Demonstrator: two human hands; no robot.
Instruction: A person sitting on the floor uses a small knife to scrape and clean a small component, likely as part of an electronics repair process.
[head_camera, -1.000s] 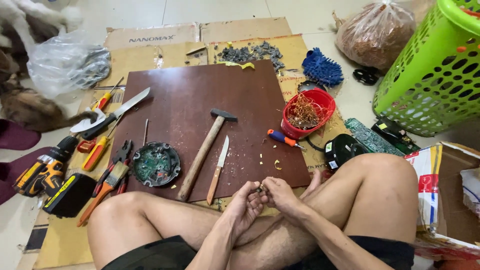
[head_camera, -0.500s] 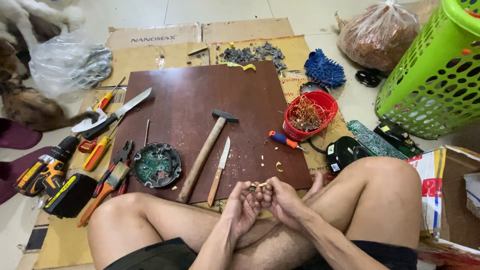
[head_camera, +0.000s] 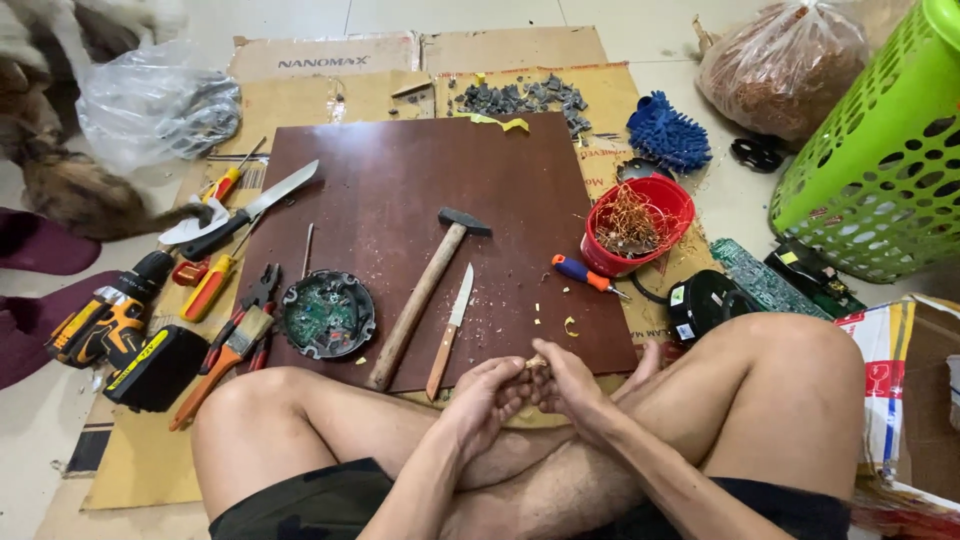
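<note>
— Hands have barely shifted from half a second back: still together over the crossed ankles, at the near edge of the brown board (head_camera: 420, 200).

— Yes, the left hand (head_camera: 487, 397) curled loosely under, the right hand (head_camera: 563, 383) closed over it, both pinching a small pale piece (head_camera: 536, 362) between the fingertips. It sat a touch lower a second ago; now it's up at the board's edge.

— And the tools haven't budged. Hammer (head_camera: 425, 295) lying slantwise on the board, wooden-handled knife (head_camera: 450, 330) just beside it, round circuit part (head_camera: 327, 314) at the left corner.

— Red bowl (head_camera: 640, 222) of coppery wire off the right edge, small screwdriver (head_camera: 588, 276) near it.

— Cardboard (head_camera: 330, 60) under everything, on a pale tile floor. Yellow drill (head_camera: 105, 315) and pliers (head_camera: 245, 315) on the left, green basket (head_camera: 880, 170) far right, a plastic bag (head_camera: 150, 100) top left.

— Blue brush (head_camera: 668, 135) behind the bowl, too.
</note>
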